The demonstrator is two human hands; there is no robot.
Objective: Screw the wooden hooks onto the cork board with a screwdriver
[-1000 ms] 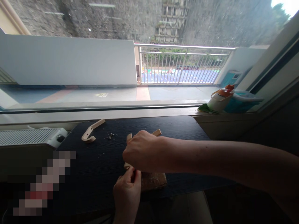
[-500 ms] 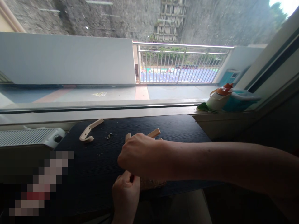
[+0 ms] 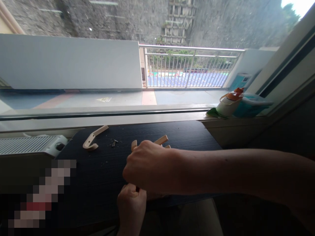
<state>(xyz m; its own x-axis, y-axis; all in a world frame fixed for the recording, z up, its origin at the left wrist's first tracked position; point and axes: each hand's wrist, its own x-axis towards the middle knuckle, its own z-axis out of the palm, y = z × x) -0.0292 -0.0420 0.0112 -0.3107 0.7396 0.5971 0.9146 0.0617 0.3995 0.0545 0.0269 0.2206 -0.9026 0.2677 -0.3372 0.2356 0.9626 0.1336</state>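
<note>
My right hand [image 3: 145, 167] is closed in a fist over the dark table, its forearm reaching in from the right. What it grips is hidden under the fingers. Just below it, nearly touching, my left hand [image 3: 132, 200] is curled with thumb and fingers together, and its contents are hidden too. Pale wooden pieces stick out behind the right fist: a bar end [image 3: 161, 140] and a rounded tip [image 3: 134, 145]. Farther left lies a curved wooden hook [image 3: 91, 141] with small holes. Several small screws [image 3: 114, 143] lie between the hook and my right hand.
The black tabletop [image 3: 98, 177] ends at a window sill [image 3: 159, 117]. A white radiator [image 3: 31, 144] stands at the left. On the sill at the right are a white container with an orange top [image 3: 230, 103] and a teal box [image 3: 253, 106].
My right fist has lowered slightly toward my left hand, covering more of the brownish surface beneath it. The view has shifted a little; the hook and screws lie as before.
</note>
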